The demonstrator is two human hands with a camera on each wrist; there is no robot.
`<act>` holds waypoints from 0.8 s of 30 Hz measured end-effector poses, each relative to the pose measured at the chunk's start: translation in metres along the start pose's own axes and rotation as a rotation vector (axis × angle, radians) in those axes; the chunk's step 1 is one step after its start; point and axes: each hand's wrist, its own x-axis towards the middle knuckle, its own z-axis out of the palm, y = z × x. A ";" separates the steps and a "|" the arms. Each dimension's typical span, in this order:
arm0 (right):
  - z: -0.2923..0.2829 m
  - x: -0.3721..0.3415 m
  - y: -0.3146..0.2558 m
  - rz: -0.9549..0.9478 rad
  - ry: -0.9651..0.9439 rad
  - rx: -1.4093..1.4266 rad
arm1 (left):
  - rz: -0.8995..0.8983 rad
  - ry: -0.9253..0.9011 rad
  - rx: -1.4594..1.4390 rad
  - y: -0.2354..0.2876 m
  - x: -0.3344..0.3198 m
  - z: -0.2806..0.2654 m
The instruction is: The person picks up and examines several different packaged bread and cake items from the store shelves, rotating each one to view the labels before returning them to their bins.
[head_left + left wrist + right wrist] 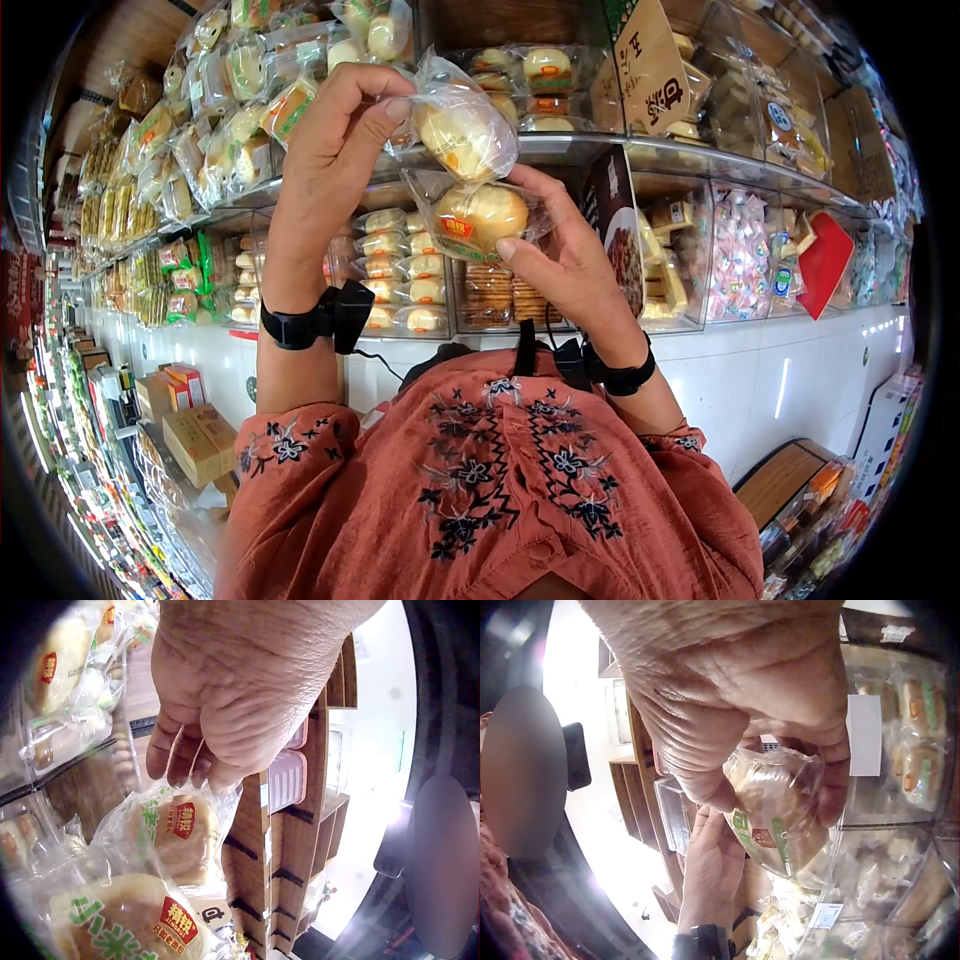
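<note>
Two clear-wrapped buns are held up before the shelves. My left hand [340, 150] pinches the upper wrapped bun [465, 138] by its film between thumb and fingers. In the left wrist view the fingertips of the left hand [240, 690] grip the top edge of a packet with a red label [182, 821]. My right hand [565, 250] holds the lower wrapped bun [485, 215], thumb on its front and fingers behind. The right wrist view shows the right hand [742, 690] curled round a packet [776, 825] with green and red print.
Stacked wrapped breads [230, 80] fill the shelf at upper left. Below are compartments of buns [425, 290] and flat biscuits [488, 300]. A brown card sign [650, 75] and a red card [822, 265] stand at the right. Cardboard boxes [200, 440] lie at lower left.
</note>
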 end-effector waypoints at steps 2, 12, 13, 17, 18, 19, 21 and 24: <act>0.000 -0.001 -0.002 0.007 0.003 0.025 | 0.000 -0.003 -0.008 0.000 0.000 0.001; -0.002 -0.002 0.002 -0.020 0.006 -0.045 | 0.010 -0.009 0.028 -0.001 0.001 0.002; -0.002 -0.002 0.002 -0.014 0.005 -0.038 | 0.014 -0.010 0.033 -0.001 0.001 0.002; -0.001 -0.003 0.001 0.010 0.001 -0.003 | -0.007 -0.016 0.005 0.000 0.000 0.002; -0.001 -0.003 0.001 0.016 -0.001 0.008 | -0.008 -0.015 0.004 -0.001 0.000 0.002; -0.001 -0.003 0.000 0.019 -0.001 0.011 | -0.010 -0.015 0.003 -0.001 0.000 0.002; 0.000 -0.004 -0.002 0.025 -0.001 0.018 | -0.020 -0.014 0.008 0.000 0.000 0.002; -0.001 -0.004 0.002 0.015 -0.002 -0.004 | -0.026 -0.020 0.021 0.001 0.000 0.001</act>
